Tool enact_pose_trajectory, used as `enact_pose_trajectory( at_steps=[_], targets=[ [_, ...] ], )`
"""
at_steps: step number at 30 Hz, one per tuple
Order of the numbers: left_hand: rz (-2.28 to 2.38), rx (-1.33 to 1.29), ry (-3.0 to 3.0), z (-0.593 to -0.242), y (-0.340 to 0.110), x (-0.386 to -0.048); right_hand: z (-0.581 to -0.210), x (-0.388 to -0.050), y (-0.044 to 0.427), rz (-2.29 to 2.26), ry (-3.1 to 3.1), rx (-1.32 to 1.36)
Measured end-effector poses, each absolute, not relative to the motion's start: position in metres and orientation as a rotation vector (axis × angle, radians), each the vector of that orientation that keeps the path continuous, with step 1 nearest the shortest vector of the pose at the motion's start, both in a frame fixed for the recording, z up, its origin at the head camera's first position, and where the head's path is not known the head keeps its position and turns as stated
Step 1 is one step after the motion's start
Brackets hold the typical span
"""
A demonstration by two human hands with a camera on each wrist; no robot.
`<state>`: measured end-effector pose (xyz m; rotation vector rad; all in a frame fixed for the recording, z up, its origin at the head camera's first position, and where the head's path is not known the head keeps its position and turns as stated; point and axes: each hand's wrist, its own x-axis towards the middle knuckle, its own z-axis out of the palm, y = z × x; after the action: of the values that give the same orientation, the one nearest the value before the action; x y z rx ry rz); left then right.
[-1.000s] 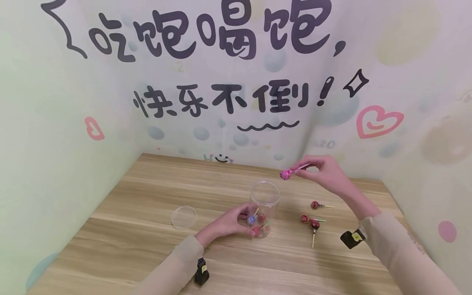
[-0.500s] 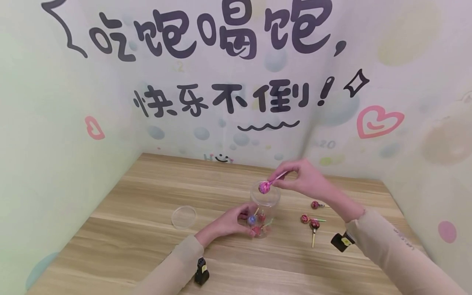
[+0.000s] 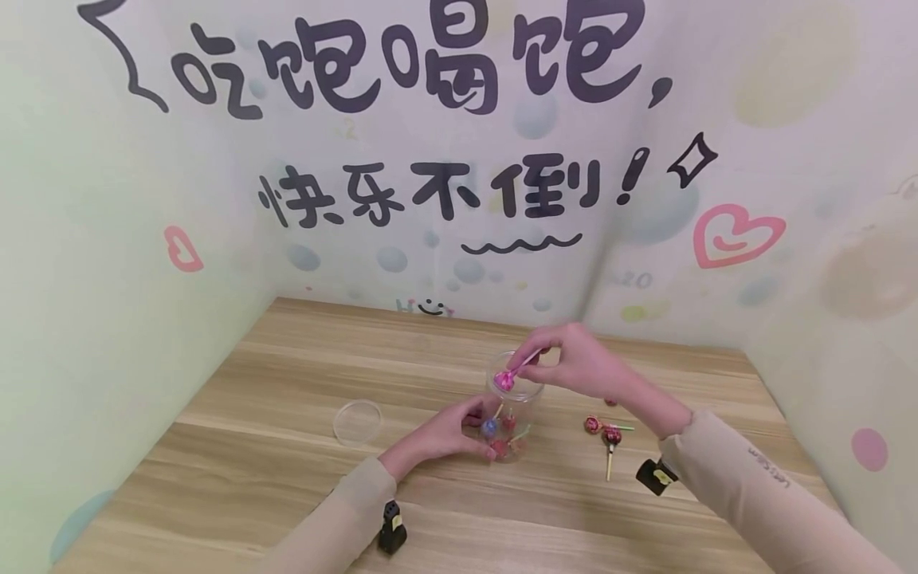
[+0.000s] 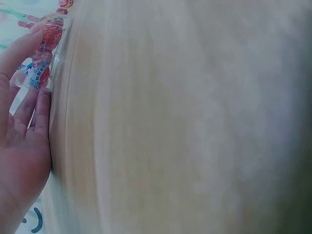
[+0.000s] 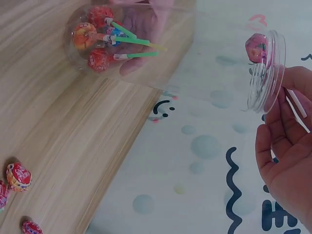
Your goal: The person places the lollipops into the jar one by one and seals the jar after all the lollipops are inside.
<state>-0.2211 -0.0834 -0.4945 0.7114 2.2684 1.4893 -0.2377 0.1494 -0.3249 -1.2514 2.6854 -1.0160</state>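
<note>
A clear jar (image 3: 518, 410) stands upright on the table with several lollipops inside. My left hand (image 3: 448, 430) curls round its lower left side; in the left wrist view the left hand (image 4: 24, 146) lies against the jar beside red and blue wrappers. Above, my right hand (image 3: 577, 363) pinches the white stick of a pink lollipop (image 3: 504, 381), whose head is at the jar's mouth. The right wrist view shows that pink head (image 5: 256, 48) just inside the rim, the right hand (image 5: 292, 141) outside it, and lollipops with green sticks near the jar's bottom.
Right of the jar, a red lollipop (image 3: 593, 425) and a darker one (image 3: 612, 437) lie close together on the wooden table (image 3: 287, 478). Another lollipop (image 3: 610, 402) is partly hidden behind the right forearm. A round clear lid (image 3: 358, 422) lies left of the jar.
My right hand has moved left and down, bringing the pink lollipop from right of the jar to its mouth. The left hand and the jar have stayed in place.
</note>
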Motion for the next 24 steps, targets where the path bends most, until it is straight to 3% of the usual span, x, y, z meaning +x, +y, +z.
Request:
enact_pose_trajectory(
  at_steps=[24],
  targets=[
    [1.463, 0.743, 2.273, -0.4955, -0.0845, -0.2219, -0.3291, -0.2354, 0.1488, -1.001, 2.657, -1.335]
  ],
)
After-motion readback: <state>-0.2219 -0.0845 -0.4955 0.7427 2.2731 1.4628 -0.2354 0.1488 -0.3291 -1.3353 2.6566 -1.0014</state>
